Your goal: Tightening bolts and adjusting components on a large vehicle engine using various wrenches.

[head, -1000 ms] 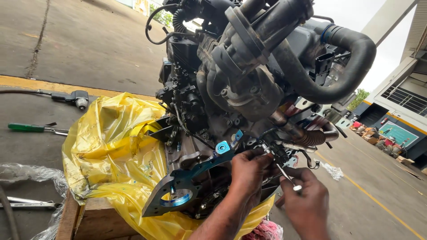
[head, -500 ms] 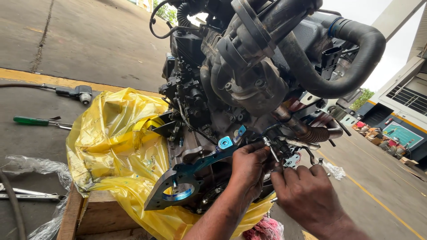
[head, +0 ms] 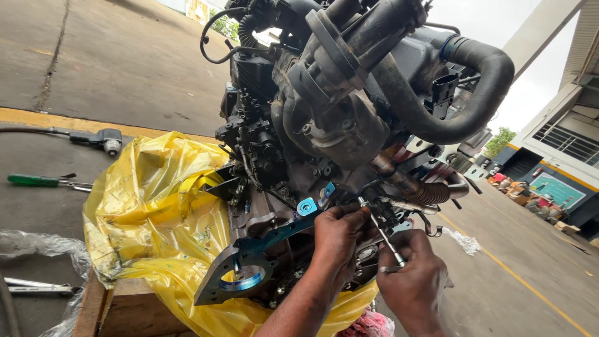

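A large dark engine [head: 349, 118] with thick black hoses stands on a wooden pallet [head: 118, 309], with a yellow plastic sheet [head: 156, 218] spread under it. A blue-tinted metal bracket [head: 249, 268] with a round hole hangs off its lower front. My left hand [head: 340, 234] presses its fingers against the engine near a small fitting, just right of the bracket's top end. My right hand [head: 412, 278] grips a thin silver tool [head: 380, 234] whose tip points up to the same spot.
On the concrete floor at the left lie a green-handled tool [head: 37, 181], a grey air tool with a hose [head: 103, 140] and a metal tool [head: 34, 288] beside clear plastic wrap [head: 37, 246]. Buildings and boxes stand far right.
My right hand has risen and brought the silver tool up to the fitting by my left hand. The view has shifted slightly closer.
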